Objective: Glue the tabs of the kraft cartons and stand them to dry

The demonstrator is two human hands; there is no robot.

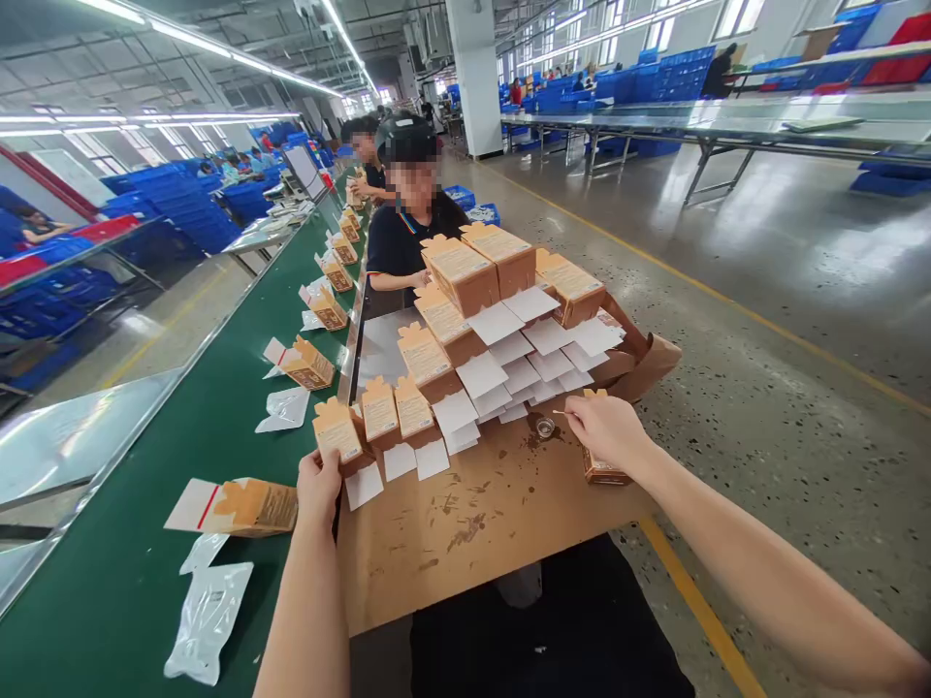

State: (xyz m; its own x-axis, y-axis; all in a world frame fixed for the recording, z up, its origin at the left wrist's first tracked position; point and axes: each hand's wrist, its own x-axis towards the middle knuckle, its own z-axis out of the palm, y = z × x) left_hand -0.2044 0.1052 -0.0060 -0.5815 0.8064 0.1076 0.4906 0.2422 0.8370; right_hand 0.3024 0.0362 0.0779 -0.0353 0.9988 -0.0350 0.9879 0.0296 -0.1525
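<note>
My left hand (318, 488) is closed on the near end of an orange-brown box (337, 432), the leftmost in a row of open boxes with white flaps. In my right hand (605, 431) is a thin stick (561, 414), pinched between the fingers, its tip pointing left. Beneath that hand, and partly hidden by it, another box (606, 472) lies on the brown cardboard surface (465, 523). A small clear round dish (545, 428) sits left of the stick, with dark wet spots around it. Behind it rises a stack of boxes (465, 276) with white flaps (484, 373).
To the left, a green conveyor belt (94, 572) carries open boxes (266, 507) and clear plastic pouches (210, 620). Across the stack sits a person (393, 228) in a dark shirt, with another person behind. Brown paper (655, 364) sticks out at the stack's right.
</note>
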